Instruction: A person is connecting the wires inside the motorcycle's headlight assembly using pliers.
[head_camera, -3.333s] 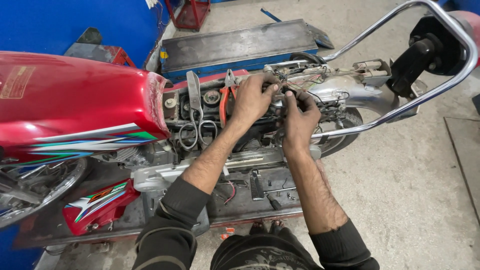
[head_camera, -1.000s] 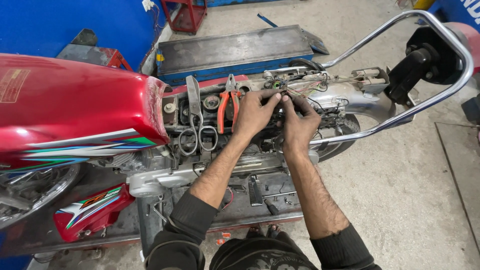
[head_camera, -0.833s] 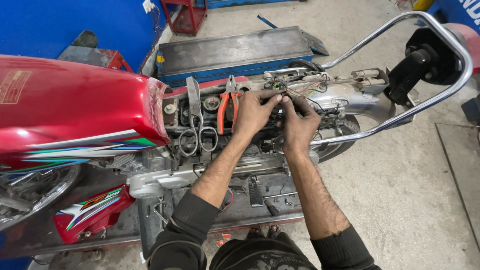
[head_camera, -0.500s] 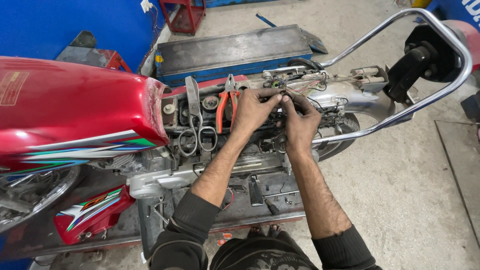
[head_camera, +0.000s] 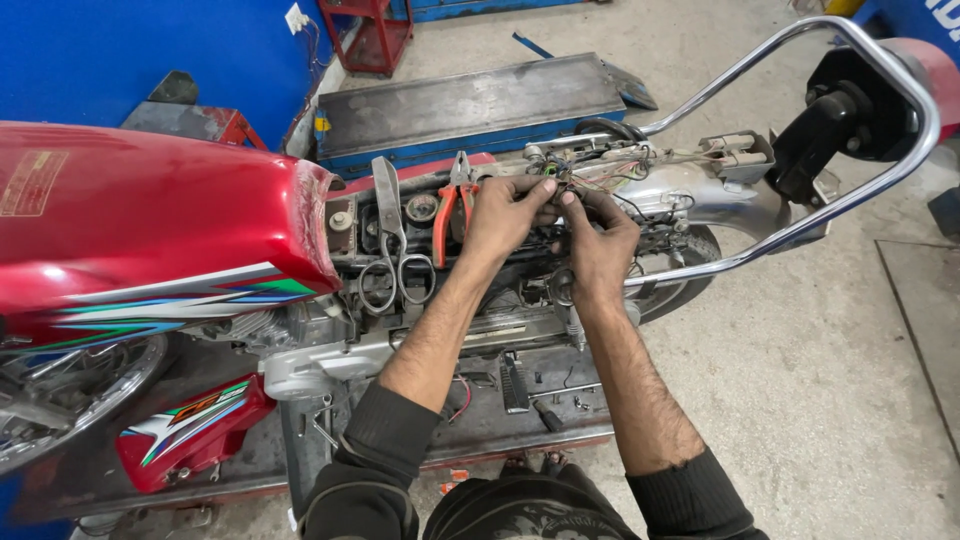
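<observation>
Two hands (head_camera: 555, 225) pinching tangled multicoloured wires (head_camera: 585, 178).

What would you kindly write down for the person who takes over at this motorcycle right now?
Left hand: fingers pinching the wire bundle on the bare frame behind the red fuel tank.
Right hand: fingers on the same wires, close against the left.
Orange-handled pliers and scissors lie on the frame beside the left hand.
Done: seat off, wiring exposed.
Left: the wires are loose and not tidied; both tools lie on the frame.
</observation>
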